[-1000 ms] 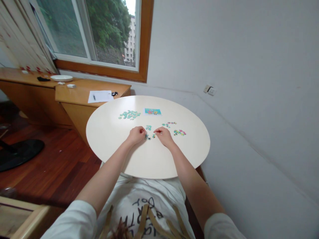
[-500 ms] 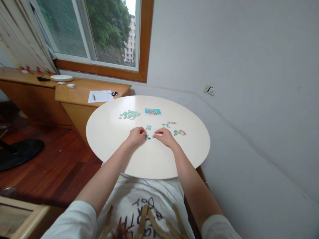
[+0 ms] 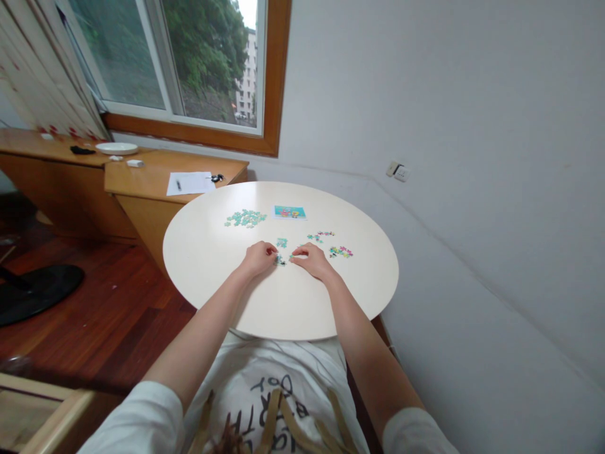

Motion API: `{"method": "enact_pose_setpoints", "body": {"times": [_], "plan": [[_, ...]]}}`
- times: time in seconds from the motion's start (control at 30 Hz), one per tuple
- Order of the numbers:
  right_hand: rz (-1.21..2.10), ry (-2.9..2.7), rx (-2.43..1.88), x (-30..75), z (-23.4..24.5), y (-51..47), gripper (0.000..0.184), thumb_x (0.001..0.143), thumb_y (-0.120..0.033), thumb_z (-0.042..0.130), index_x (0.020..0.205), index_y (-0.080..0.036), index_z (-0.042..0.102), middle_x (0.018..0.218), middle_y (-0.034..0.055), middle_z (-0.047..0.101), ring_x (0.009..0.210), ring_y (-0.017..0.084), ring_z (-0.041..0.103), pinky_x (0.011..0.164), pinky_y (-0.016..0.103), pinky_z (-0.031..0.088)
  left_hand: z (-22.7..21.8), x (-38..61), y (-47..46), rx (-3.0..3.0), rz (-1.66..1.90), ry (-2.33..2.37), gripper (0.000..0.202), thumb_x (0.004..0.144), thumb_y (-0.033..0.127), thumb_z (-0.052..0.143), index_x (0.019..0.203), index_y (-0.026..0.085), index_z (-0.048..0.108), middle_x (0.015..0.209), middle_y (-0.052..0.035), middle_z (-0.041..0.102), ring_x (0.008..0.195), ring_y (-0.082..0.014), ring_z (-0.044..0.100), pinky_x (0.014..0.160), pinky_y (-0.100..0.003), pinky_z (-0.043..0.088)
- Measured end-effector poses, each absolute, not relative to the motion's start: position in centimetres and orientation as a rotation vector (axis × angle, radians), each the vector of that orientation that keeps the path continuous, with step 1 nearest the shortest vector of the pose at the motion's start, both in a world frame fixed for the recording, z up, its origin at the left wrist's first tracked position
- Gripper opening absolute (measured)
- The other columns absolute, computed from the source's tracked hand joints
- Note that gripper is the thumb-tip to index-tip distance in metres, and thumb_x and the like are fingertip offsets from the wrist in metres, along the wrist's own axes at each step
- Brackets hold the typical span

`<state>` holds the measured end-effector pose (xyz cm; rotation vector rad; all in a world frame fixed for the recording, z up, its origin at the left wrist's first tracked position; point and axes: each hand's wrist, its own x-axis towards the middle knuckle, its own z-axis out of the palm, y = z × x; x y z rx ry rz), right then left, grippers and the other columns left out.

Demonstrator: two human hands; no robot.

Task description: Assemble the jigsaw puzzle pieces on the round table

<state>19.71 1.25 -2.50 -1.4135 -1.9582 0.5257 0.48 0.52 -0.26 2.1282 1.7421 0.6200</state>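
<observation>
Over the middle of the white oval table (image 3: 283,309), my left hand (image 3: 259,257) has its fingers pinched at the left edge of a small joined cluster of jigsaw pieces (image 3: 281,260). Facing it from the right, my right hand (image 3: 312,260) pinches a jigsaw piece, mostly hidden by the fingertips, a short gap from that cluster. Just beyond the hands lies a small joined teal section (image 3: 282,242). A picture card (image 3: 290,212) with cartoon figures lies farther back.
Loose teal pieces (image 3: 246,218) are heaped at the back left. Multicoloured pieces (image 3: 341,252) and a short row of pieces (image 3: 321,236) lie right of my hands. A wooden cabinet (image 3: 179,165) with a paper sheet (image 3: 190,183) stands behind the table's left side.
My right hand has shifted very slightly left with the piece, toward the cluster. My left hand stays practically where it was.
</observation>
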Motion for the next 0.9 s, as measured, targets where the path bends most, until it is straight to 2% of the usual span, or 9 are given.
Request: {"method": "enact_pose_setpoints", "body": {"times": [0.13, 0.33, 0.63, 0.9], "plan": [[0.491, -1.999, -1.436, 19.5, -2.0, 0.9, 0.02, 0.072, -0.033, 0.069, 0.089, -0.022, 0.069, 0.095, 0.0043, 0.067, 0.09, 0.017, 0.061, 0.088, 0.035, 0.042, 0.2, 0.6, 0.2, 2.151, 0.558, 1.746, 0.027, 0.076, 0.021, 0.052, 0.093, 0.018, 0.073, 0.09, -0.0061, 0.072, 0.081, -0.0182, 0.064, 0.073, -0.024, 0.045], [0.467, -2.058, -1.495, 19.2, -1.0, 0.2, 0.02, 0.072, -0.033, 0.07, 0.089, -0.023, 0.07, 0.098, 0.0036, 0.066, 0.094, 0.019, 0.06, 0.091, 0.038, 0.037, 0.1, 0.6, 0.3, 2.155, 0.571, 1.733, 0.027, 0.077, 0.02, 0.05, 0.09, 0.017, 0.073, 0.09, -0.0059, 0.072, 0.082, -0.0187, 0.064, 0.073, -0.025, 0.045], [0.55, -1.972, -1.411, 19.1, -1.2, 0.3, 0.02, 0.066, -0.025, 0.073, 0.085, -0.02, 0.067, 0.093, 0.0031, 0.066, 0.088, 0.017, 0.062, 0.088, 0.036, 0.041, -0.1, 0.6, 0.3, 2.151, 0.581, 1.733, 0.024, 0.077, 0.021, 0.05, 0.086, 0.018, 0.072, 0.09, -0.0052, 0.072, 0.082, -0.0187, 0.064, 0.072, -0.025, 0.044], [0.702, -1.873, -1.265, 18.9, -1.7, 0.6, 0.021, 0.064, -0.021, 0.07, 0.083, -0.018, 0.063, 0.068, -0.0028, 0.061, 0.07, 0.012, 0.059, 0.075, 0.029, 0.046, -0.4, 0.5, 0.5, 2.149, 0.615, 1.713, 0.023, 0.077, 0.021, 0.05, 0.085, 0.018, 0.072, 0.089, -0.0054, 0.072, 0.081, -0.0191, 0.063, 0.074, -0.027, 0.044]]}}
